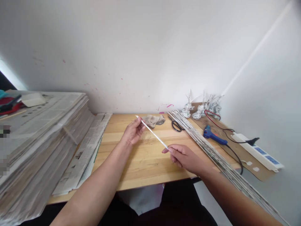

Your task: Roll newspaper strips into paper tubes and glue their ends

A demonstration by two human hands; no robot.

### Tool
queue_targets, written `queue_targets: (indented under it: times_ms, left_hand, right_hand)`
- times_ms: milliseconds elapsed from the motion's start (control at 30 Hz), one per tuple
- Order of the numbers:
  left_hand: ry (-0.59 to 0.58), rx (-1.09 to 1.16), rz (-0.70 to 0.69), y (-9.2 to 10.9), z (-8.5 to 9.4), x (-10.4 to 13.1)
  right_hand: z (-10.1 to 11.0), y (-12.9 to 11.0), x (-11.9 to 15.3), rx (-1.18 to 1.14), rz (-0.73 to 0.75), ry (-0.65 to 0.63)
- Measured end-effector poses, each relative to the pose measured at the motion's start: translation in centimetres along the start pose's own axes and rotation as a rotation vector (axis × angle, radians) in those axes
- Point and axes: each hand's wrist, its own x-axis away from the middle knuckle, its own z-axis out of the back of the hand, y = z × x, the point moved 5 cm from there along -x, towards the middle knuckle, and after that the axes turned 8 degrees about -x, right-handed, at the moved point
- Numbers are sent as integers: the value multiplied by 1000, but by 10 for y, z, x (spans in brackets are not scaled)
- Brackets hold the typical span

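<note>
A thin white rolled paper stick [154,134] slants between my two hands above the wooden table. My left hand [134,131] pinches it near its upper left end, with the tip poking out past the thumb. The lower right end sits between the thumb and fingers of my right hand [182,156]. Behind the stick, a crumpled grey-brown cloth [154,120] lies on the table. To the right of the cloth are black-handled scissors [176,126], partly covered by a long bundle of paper sticks [199,141].
Tall newspaper stacks [61,125] and flat strips [87,153] fill the left side. At right, a blue glue gun [215,136] and a white power strip [258,152] rest on cardboard [261,174], with cords between. Woven paper figures [202,110] stand against the wall.
</note>
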Motion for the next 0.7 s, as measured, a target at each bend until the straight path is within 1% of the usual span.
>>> queue_targets:
  times_ms: [100,200,267,300,367,433,533,600,700]
  left_hand:
    - [49,-35,16,-2,3,-2]
    - [86,-26,-15,0,6,-5]
    - [118,-18,-36,2,9,-6]
    - [140,-21,-48,2,11,-6]
    - [182,-50,-69,3,14,-6]
    - [201,-100,-82,3,15,-6]
    - [183,-168,-80,0,16,-6]
    - [168,-199,-67,-3,17,-8]
    - [162,-231,-50,-6,20,-10]
  right_hand:
    - [-1,-1,8,264,89,54]
    - [0,-2,15,453,132,105]
    - [6,-3,19,545,140,110]
    - [12,-2,20,585,132,116]
    - [32,2,20,660,94,170]
    - [62,6,16,749,55,289]
    - [107,14,7,932,-33,483]
    - [130,20,-2,1030,-141,531]
    - [151,29,-15,1121,-237,564]
